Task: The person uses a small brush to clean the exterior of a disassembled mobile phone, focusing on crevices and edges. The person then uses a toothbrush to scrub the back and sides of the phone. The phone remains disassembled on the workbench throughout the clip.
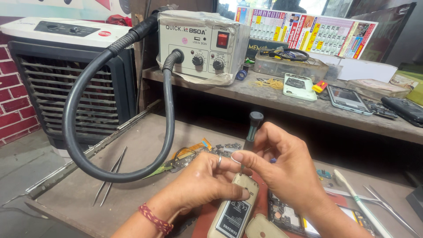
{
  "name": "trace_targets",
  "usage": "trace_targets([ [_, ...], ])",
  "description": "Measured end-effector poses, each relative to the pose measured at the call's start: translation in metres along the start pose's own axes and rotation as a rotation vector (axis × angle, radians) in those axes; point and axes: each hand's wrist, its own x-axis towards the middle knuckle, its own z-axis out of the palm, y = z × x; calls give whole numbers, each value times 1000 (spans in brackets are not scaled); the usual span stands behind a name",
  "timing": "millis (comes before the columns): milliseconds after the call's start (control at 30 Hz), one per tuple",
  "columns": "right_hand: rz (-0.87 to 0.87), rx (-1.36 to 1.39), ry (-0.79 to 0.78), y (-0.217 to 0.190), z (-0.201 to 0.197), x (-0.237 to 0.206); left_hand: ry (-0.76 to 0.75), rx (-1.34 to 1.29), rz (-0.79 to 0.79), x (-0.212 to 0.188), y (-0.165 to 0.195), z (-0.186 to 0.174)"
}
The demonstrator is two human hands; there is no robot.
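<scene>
While the left hand clamps the beige phone steady on the bench, the right hand's grip pinches a dark-handled screwdriver upright over it.

A ribbed black rubber hose curls over the dusty, matt bench, thin metal tweezers gleam dully, and the beige phone looks smooth plastic.

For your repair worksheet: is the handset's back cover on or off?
Off: the phone shows its bare labelled battery bay, and the cover lies beside it.
</scene>
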Motion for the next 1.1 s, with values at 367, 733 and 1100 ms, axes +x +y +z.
trace_targets([
  [367, 42, 315, -345, 2, -16, 8, 46, 24, -13, 5, -3, -2],
  [733, -87, 26, -175, 1, -13, 1, 47, -20, -5, 5, -10, 0],
  [1100, -63, 101, -122, 7, -2, -9, 20, 20, -17, 3, -13, 3],
])
